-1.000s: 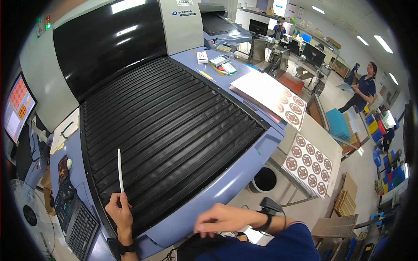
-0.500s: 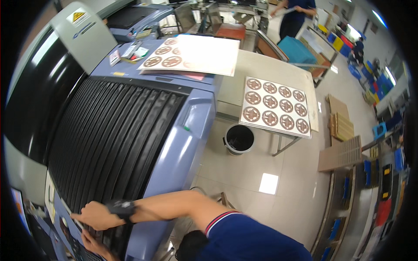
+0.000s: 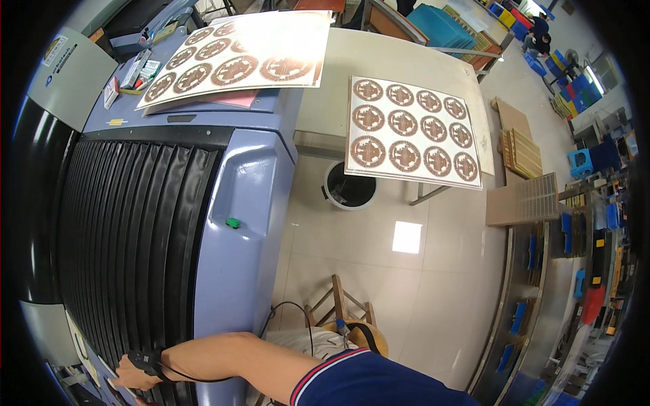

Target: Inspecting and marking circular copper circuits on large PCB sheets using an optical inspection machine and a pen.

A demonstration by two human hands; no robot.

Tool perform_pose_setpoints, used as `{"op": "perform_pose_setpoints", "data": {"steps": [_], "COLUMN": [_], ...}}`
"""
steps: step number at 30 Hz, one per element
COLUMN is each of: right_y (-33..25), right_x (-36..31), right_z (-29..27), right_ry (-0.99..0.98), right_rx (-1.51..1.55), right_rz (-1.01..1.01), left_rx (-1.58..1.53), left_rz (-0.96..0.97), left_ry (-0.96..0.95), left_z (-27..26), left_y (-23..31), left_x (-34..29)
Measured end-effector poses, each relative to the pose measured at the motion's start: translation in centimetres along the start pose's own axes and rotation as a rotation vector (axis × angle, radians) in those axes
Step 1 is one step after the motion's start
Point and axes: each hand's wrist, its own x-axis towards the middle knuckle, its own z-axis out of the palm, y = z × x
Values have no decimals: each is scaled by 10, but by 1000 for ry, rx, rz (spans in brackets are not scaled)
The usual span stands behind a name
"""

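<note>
Right hand: my right hand (image 3: 135,372), a black band at the wrist, reaches across my body to the lower left edge of the view and rests on the near end of the black ribbed bed (image 3: 128,237); whether its fingers are clenched or loose I cannot tell.
Left hand: out of sight in this view, so I cannot tell what it holds.
Ribbed bed: it runs up and away from my right hand, a wide field of black slats set in the blue-grey machine housing (image 3: 247,196).
Green button: a small green button (image 3: 233,222) sits on the housing, well apart from the hand.
Machine top: a large printed sheet of round brown designs (image 3: 237,61) lies at the far end of the machine.
Side table: a second printed sheet (image 3: 409,132), rows of brown circles, lies on a pale table (image 3: 393,61) to the right.
Floor: a black bin (image 3: 350,186) stands on pale tiles under the table edge; a wooden stool (image 3: 342,314) stands just beside my blue sleeve.
Room: blue stools and stacked boards crowd the far right.
</note>
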Motion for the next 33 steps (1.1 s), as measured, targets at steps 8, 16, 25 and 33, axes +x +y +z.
{"op": "perform_pose_setpoints", "data": {"steps": [8,16,25,33], "right_y": [0,-4,-15,-30], "right_x": [3,-6,-5,1], "right_z": [18,16,-21,-64], "right_ry": [34,218,24,125], "right_rx": [72,57,165,143], "right_rz": [102,240,324,261], "left_rx": [112,-67,-243,-451], "left_rz": [13,-172,29,-203], "left_ry": [-96,-51,12,-30], "left_z": [-11,0,9,-17], "left_y": [-40,4,-24,-13], "left_x": [-6,-8,-12,-12]}}
